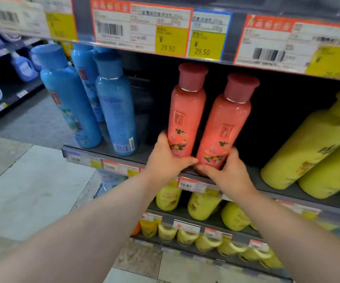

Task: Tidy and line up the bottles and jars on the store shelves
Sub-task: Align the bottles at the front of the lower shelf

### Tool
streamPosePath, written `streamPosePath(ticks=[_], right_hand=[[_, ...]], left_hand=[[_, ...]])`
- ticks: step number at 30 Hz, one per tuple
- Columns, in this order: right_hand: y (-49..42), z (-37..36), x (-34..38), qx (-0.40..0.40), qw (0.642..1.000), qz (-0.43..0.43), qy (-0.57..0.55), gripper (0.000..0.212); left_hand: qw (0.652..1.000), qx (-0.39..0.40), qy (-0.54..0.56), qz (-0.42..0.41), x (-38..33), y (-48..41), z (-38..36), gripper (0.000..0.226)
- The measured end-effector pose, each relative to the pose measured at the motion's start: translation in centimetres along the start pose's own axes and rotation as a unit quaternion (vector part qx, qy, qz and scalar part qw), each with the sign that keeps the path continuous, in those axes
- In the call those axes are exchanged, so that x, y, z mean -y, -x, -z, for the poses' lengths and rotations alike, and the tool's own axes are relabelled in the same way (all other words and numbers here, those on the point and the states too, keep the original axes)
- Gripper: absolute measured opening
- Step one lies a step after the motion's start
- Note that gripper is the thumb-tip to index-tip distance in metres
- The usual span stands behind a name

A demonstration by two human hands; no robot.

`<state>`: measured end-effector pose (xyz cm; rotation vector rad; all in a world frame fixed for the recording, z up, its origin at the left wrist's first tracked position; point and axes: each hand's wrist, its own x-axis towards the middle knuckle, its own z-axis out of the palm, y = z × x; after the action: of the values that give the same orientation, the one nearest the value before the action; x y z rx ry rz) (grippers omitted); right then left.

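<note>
Head view: the left hand (166, 160) grips the base of one tall pink plastic bottle (186, 111), the right hand (229, 176) its twin (228, 127), side by side at the front of the dark grey shelf (140, 154); best slid level, upright, labels forward.

two pink bottles (187, 111), two bare hands (165, 160)

Coral, blue and yellow shelf stock
The left coral-pink plastic bottle (186, 111) and the right coral-pink plastic bottle (229, 127) carry dusty-rose caps and orange-and-green flower prints; the tall blue plastic bottles (69, 99) have blue caps; the fat plastic bottles (308, 146) are yellow; paper price tags (140, 27) are orange-edged with yellow panels.
</note>
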<state>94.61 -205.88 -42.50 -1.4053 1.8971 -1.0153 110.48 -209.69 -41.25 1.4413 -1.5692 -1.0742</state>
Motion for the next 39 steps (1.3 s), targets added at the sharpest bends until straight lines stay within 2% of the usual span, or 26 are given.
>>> streamPosePath(ticks=[4,13,21,26,30,32,35,39], right_hand=[[-0.3,0.5,0.0,0.003,1.000,-0.001,0.020,0.059],[-0.5,1.2,-0.2,0.019,0.999,-0.026,0.023,0.062],[-0.6,1.3,0.1,0.015,0.999,-0.038,0.032,0.063],[-0.3,1.7,0.7,0.012,0.999,-0.038,0.026,0.080],[1.1,2.8,0.4,-0.005,0.999,-0.033,0.014,0.096],[2.3,3.5,0.1,0.011,0.999,-0.040,0.013,0.095],[4.6,5.2,-0.4,0.037,0.999,-0.023,0.026,0.084],[8.6,8.9,-0.8,0.036,0.997,0.007,0.061,0.065]], left_hand=[[0.998,-0.025,-0.054,0.010,0.6,-0.8,0.1,0.055],[0.999,0.003,-0.051,0.011,1.4,-0.9,0.2,0.052],[0.996,-0.002,-0.084,0.002,1.0,-0.9,0.1,0.052],[0.998,0.001,-0.069,-0.001,0.7,-0.5,0.2,0.055],[0.997,-0.032,-0.060,-0.032,0.6,1.4,-0.2,0.054],[0.996,-0.050,-0.057,-0.043,0.5,2.7,-0.3,0.056],[0.985,-0.107,-0.119,-0.057,-0.2,5.7,-1.1,0.058],[0.987,-0.073,-0.142,-0.025,-1.9,10.1,-3.2,0.048]])
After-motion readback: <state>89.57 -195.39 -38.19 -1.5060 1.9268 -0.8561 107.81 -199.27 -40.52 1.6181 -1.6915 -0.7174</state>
